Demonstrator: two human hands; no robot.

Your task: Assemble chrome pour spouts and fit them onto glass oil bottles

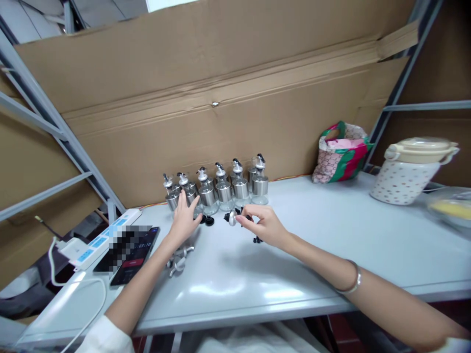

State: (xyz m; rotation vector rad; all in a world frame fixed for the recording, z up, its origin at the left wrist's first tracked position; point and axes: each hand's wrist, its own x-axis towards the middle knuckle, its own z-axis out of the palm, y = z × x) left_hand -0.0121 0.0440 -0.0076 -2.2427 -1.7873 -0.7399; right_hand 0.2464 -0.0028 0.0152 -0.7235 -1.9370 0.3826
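Observation:
Several small glass bottles with steel collars and pourer tops [224, 189] stand in a row at the back of the grey table [312, 255], against a cardboard wall. My left hand [184, 220] reaches toward the left end of that row, fingers stretched out, touching or nearly touching a bottle. My right hand [263, 225] pinches a small steel pourer cap [232, 217] just in front of the row. Small black stoppers [209, 221] lie on the table between my hands. Another black piece [257, 239] lies under my right hand. Loose steel pourer parts [178, 260] lie beside my left forearm.
A phone [134, 252] and a white power strip [106, 235] with a cable lie at the left. A patterned bag [342, 154] stands at the back right, a spotted white jug [408, 171] further right, and a bowl [451, 208] at the right edge. Metal shelf struts rise on both sides.

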